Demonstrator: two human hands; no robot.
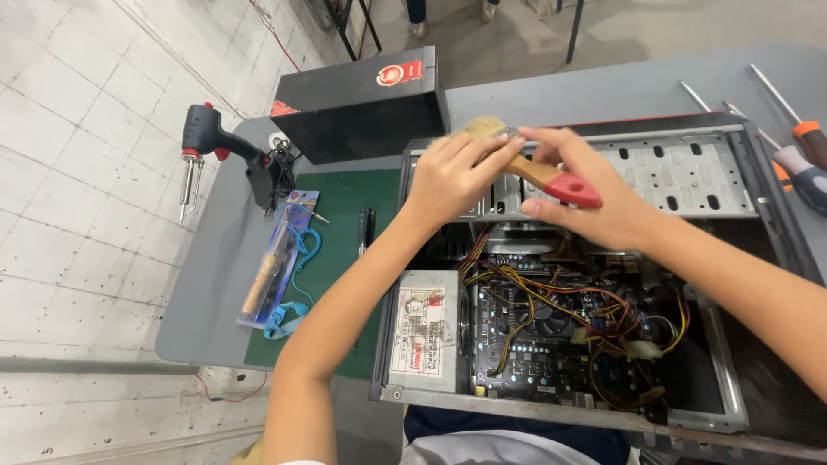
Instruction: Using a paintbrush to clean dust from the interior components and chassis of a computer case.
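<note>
Both hands hold 1 paintbrush [525, 164] above the open computer case [732, 405]: the right hand [586, 194] has its grip closed around the wooden handle near the red end, and the left hand [452, 172] pinches the bristles. Below lie tangled cables [551, 297] and a grey power supply [424, 331]. Left on the tabletop [207, 284] sit a green mat [345, 224], a soldering gun [215, 142] and a black box [357, 103]; screwdrivers [797, 164] lie right.

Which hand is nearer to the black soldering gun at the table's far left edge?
Left. The left hand is right of the soldering gun; the right hand is farther right.
</note>
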